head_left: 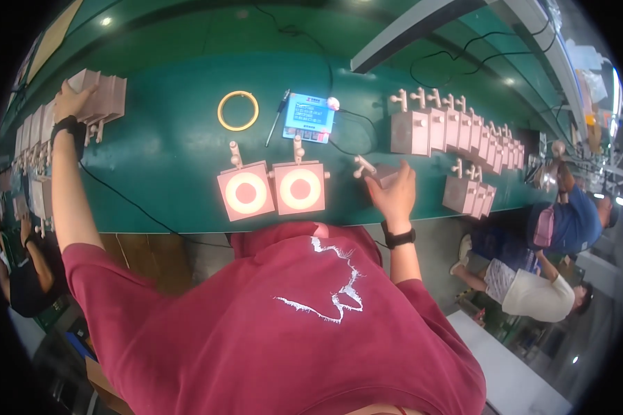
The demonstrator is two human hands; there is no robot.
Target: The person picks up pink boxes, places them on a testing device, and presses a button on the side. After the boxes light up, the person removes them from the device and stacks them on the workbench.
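Observation:
My right hand [396, 198] is closed around a small pink box [385, 176] with a pale peg-like arm, just above the near edge of the green table. At the far left, my left hand [68, 104] reaches out, its fingers closed on a pink box [84, 80] at the end of a row. Between my hands, two square pink boxes lie side by side. The left box [225, 197] and the right box [317, 205] each show a bright pale ring around a pink centre. Each has a pale arm at its far side.
Beyond the two boxes are a yellow ring [220, 111], a pen [277, 121] and a blue-screened device [310, 119] with cables. Rows of pink boxes [410, 133] stand at right. A metal frame bar [415, 31] crosses above. Other people [571, 221] are at right and far left.

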